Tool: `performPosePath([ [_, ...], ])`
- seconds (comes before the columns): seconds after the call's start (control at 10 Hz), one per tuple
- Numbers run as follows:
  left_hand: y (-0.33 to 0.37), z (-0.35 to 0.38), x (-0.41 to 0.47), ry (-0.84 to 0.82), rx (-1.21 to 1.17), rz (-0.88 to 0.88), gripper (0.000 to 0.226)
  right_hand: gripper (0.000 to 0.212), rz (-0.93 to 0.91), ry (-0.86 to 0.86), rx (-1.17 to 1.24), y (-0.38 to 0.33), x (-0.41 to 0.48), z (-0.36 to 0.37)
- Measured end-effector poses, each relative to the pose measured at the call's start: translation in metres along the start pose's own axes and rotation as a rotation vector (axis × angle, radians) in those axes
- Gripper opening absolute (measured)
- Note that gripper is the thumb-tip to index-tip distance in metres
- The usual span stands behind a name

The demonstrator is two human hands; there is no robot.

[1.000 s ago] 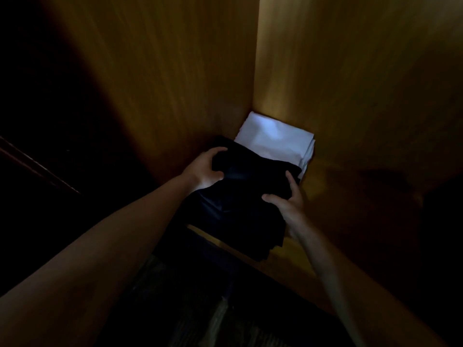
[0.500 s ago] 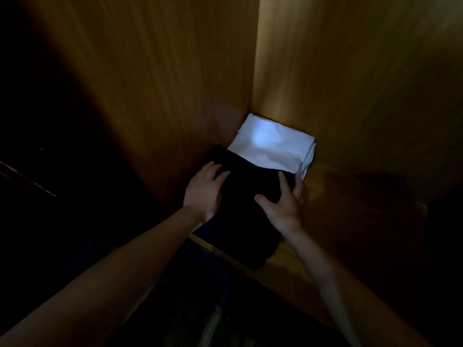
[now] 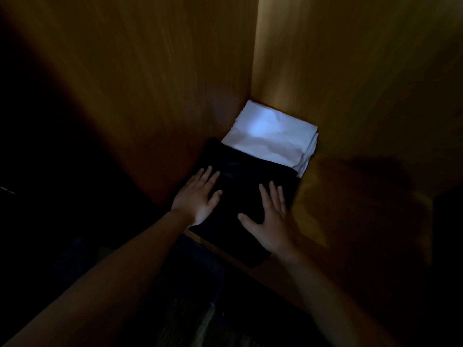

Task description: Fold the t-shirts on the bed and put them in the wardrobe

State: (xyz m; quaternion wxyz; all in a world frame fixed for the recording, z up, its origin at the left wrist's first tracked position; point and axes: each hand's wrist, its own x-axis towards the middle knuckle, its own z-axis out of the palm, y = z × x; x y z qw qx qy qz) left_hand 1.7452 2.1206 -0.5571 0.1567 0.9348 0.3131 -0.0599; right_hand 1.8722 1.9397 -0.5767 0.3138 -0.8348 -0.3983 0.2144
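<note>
As the soft, limp black t-shirt (image 3: 240, 186) wants holding under its sides, I am pressing it, left grip (image 3: 198, 199) and right grip (image 3: 270, 221) splayed flat.

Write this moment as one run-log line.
black t-shirt: on shelf, in front of white stack | left hand: flat on it | right hand: flat on it

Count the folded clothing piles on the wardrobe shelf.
2: a black pile at the front, a white pile behind it in the corner; each may hold several shirts.
</note>
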Motion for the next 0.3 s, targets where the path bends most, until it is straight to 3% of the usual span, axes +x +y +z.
performPosePath([
  [0.2, 0.014, -0.022, -0.011, -0.060, 0.085, -0.059, 0.062, 0.091, 0.123, -0.229, -0.070, -0.023, 0.001, -0.031],
  [0.3, 0.040, -0.056, -0.035, -0.093, 0.071, -0.066, 0.066, 0.086, 0.150, -0.331, -0.232, -0.060, -0.009, -0.070],
])
